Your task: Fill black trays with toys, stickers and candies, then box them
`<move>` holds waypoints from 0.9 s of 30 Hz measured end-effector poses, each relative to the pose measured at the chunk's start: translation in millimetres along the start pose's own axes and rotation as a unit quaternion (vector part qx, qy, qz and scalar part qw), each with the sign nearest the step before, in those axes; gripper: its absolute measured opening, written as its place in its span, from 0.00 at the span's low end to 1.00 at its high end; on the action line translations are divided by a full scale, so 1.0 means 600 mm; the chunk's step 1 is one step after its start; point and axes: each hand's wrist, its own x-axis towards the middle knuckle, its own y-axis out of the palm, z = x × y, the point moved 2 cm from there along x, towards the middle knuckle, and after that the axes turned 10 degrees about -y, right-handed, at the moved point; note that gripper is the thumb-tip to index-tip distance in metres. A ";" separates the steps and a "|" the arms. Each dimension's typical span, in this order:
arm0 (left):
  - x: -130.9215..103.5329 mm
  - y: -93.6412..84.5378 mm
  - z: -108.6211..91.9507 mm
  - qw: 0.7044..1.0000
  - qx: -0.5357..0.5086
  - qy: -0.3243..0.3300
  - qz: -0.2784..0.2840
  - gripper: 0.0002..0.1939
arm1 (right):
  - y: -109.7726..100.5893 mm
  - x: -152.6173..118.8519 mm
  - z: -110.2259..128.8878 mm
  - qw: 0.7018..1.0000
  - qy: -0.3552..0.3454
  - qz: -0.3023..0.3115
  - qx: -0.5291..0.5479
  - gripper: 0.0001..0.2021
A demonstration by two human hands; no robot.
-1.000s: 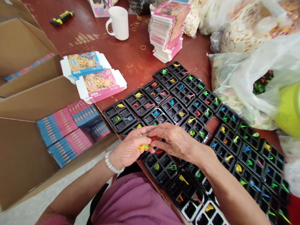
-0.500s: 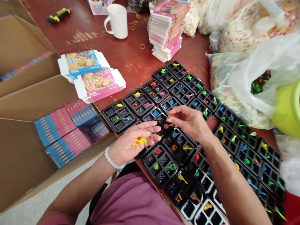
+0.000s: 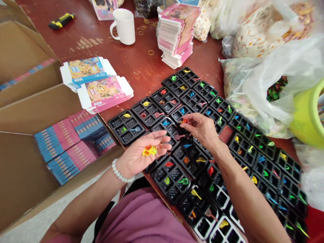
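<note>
My left hand (image 3: 144,150) is palm up with its fingers stretched out, holding several small yellow and orange plastic toy pieces (image 3: 150,151) in the palm. To its right, my right hand (image 3: 201,127) pinches a small orange toy piece (image 3: 184,121) between thumb and fingertips, over one of the black plastic trays (image 3: 172,118). Each tray is divided into compartments, and small coloured toys lie in some of them. Tiny spoon-like or net-like pieces, such as a green one (image 3: 184,181), are among these. My right hand and forearm hide part of the trays.
At left stands a cardboard box (image 3: 50,96) packed with pink and blue cartons (image 3: 76,155). Flat cartons (image 3: 105,91), a white mug (image 3: 126,28), a cutter (image 3: 61,21) and a carton stack (image 3: 174,37) lie beyond. Plastic bags (image 3: 243,87) and a lime-green container (image 3: 303,114) line the right.
My right hand has lowered slightly with the orange piece, closer to the tray. The pieces in my left palm show more orange now. The whole view has shifted slightly.
</note>
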 end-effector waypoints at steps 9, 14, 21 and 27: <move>0.029 0.028 0.003 0.997 0.026 0.019 0.066 0.12 | -0.020 -0.016 0.078 0.998 -0.047 0.012 0.050 0.16; 0.014 0.023 0.000 0.999 0.001 0.008 0.043 0.11 | -0.044 -0.009 0.031 0.998 0.006 -0.061 -0.031 0.14; -0.013 -0.006 -0.011 0.999 -0.024 0.017 -0.015 0.12 | -0.082 0.037 -0.069 0.986 0.060 -0.111 -0.112 0.13; -0.001 0.006 -0.016 0.996 -0.064 0.025 -0.056 0.14 | -0.061 0.098 -0.090 0.987 0.051 -0.081 -0.127 0.11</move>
